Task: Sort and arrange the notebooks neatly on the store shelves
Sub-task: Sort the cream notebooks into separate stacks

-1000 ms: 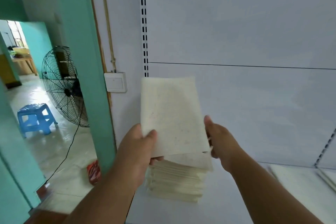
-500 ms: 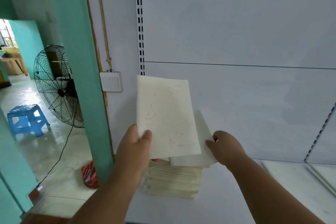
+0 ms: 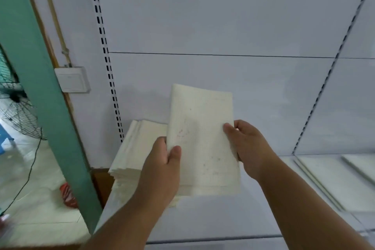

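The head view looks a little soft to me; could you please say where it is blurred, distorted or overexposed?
In the head view, the notebook held by both hands, left hand and right hand, is soft, its print unreadable; wide-angle distortion tilts the slotted upright; the tiled floor at left glares bright; the hands cast only faint shadows on the shelf.

Looks like a small shop: white metal shelf with slotted uprights and back panels, stacked notebooks as stock, standing fan on tiled floor beyond.
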